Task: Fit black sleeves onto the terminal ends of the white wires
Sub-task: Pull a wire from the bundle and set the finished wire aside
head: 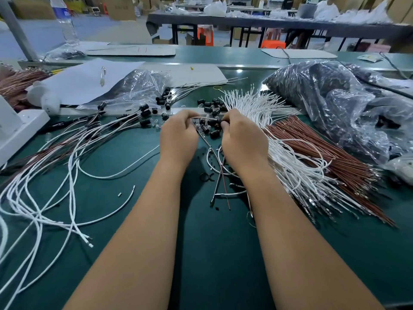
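At the centre of the frame a single white wire [204, 117] is held stretched between the two hands, just above the green work mat [138, 198]. Its left part is pinched in the curled fingers of the left hand [178, 133]; the right hand [240, 135] is closed round a black sleeve [220, 121] at the wire's other end. The step in hand is judged to be the threading of the sleeve over the terminal; whether the terminal is already inside the sleeve cannot be told, since it is hidden by the fingers.

The next move is judged to call for the sleeve to be pushed along the wire until the terminal is seated, with the wire kept taut by the left hand, and for the finished piece then to be laid aside.

Loose black sleeves [210, 106] are scattered just beyond the hands. A fan of unsleeved white wires [257, 104] is spread at centre right, beside a bundle of brown wires [312, 148]. Wires already fitted with sleeves [89, 135] are piled at the left of the frame. Clear plastic bags [335, 97] of dark parts are seen at the upper right.

A water bottle [64, 19] with a blue label stands at the upper left; its writing is too blurred to be read, and no other legible text is found.
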